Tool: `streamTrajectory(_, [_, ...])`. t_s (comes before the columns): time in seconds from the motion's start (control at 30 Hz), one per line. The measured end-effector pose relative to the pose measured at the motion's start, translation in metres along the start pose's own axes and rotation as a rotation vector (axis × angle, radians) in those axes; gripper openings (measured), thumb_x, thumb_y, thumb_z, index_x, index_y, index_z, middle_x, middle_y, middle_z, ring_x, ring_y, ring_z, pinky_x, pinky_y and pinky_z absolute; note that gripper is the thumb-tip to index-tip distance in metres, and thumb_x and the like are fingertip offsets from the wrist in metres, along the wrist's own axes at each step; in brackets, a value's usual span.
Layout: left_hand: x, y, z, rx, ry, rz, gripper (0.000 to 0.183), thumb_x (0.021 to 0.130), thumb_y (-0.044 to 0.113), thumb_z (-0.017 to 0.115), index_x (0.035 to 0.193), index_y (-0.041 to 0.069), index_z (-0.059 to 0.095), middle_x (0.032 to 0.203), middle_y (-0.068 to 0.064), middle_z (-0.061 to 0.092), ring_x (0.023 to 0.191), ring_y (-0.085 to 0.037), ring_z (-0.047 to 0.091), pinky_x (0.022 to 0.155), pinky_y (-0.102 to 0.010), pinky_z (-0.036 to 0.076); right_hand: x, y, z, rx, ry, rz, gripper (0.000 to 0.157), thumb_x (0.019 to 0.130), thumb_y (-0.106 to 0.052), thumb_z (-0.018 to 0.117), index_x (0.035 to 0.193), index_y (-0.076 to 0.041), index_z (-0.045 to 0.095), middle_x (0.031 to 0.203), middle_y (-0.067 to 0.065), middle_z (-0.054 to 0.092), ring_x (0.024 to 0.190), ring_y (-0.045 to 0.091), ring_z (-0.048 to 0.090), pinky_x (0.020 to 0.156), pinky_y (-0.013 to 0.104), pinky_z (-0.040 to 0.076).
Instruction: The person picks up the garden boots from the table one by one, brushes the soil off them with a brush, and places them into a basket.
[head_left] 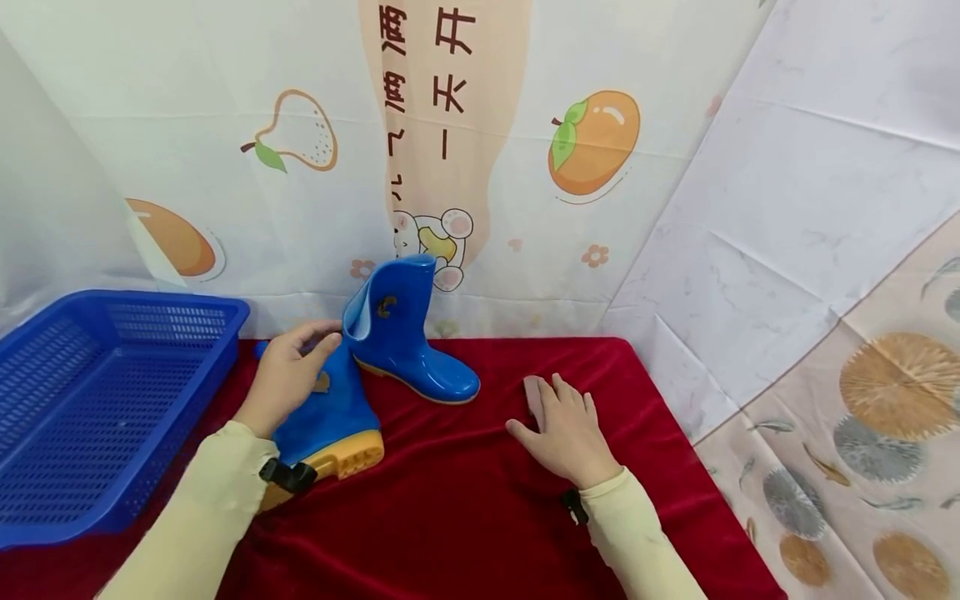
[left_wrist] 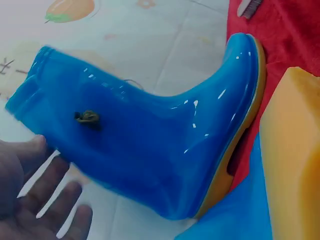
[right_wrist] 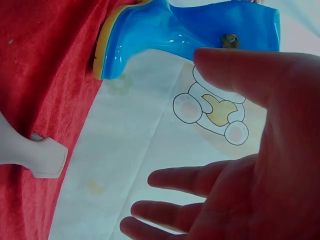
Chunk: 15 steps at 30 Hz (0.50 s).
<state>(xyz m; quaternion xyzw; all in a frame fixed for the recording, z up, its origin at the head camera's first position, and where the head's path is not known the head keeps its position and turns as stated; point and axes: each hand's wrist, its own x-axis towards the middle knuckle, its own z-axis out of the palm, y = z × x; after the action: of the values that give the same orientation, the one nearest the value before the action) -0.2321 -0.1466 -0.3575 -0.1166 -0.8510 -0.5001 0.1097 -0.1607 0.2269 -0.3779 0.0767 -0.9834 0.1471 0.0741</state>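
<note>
A blue rain boot (head_left: pixel 408 333) with a dark brown smudge (left_wrist: pixel 88 119) on its shaft stands upright near the back of the table. Close to the top of its shaft is my left hand (head_left: pixel 288 375), thumb and fingers loosely spread, fingertips right at the boot's back edge in the left wrist view. Under that hand and wrist a second blue boot (head_left: pixel 330 412) lies on its side, its yellow sole facing forward and its shaft partly hidden. My right hand (head_left: pixel 570 433) hovers with spread fingers over a brush (head_left: pixel 534 400), whose pale handle (right_wrist: pixel 37 155) shows beside the fingers.
A blue plastic basket (head_left: pixel 238 321) with mesh walls stands on the left. Red cloth (head_left: pixel 450 517) covers the table. Behind it hangs a white printed curtain (head_left: pixel 480 183), with a patterned cloth (head_left: pixel 847 433) on the right.
</note>
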Motion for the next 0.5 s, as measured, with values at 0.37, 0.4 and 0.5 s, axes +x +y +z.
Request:
streamTrajectory(0.37, [0.036,-0.012,0.006,-0.209,-0.117,-0.115,0.059,0.098,0.025,0.052,0.145,0.012,0.018,0.151,-0.015,0.026,0.141,-0.035,0.021,0.11,-0.059,0.021,0.002,0.003,-0.002,0.014,-0.02,0.017,0.084,0.082,-0.057,0.062,0.142,-0.002,0.039,0.146,0.018,0.037,0.137,0.034,0.03,0.109,0.063,0.018])
streamTrajectory(0.4, [0.037,-0.015,0.007,-0.203,-0.114,-0.114,0.059,0.099,0.027,0.051,0.146,0.014,0.02,0.15,-0.014,0.028,0.14,-0.035,0.023,0.11,-0.059,0.022,0.002,0.004,-0.002,0.014,-0.021,0.018,0.084,0.082,-0.056,0.062,0.142,-0.001,0.04,0.146,0.018,0.037,0.137,0.034,0.03,0.109,0.063,0.018])
streamTrajectory(0.5, [0.039,-0.018,0.008,-0.157,-0.106,-0.108,0.057,0.098,0.035,0.049,0.148,0.019,0.027,0.15,-0.01,0.034,0.138,-0.034,0.03,0.107,-0.06,0.027,0.003,0.005,-0.003,0.015,-0.023,0.015,0.083,0.082,-0.056,0.062,0.141,-0.002,0.041,0.146,0.019,0.037,0.137,0.035,0.03,0.109,0.064,0.018])
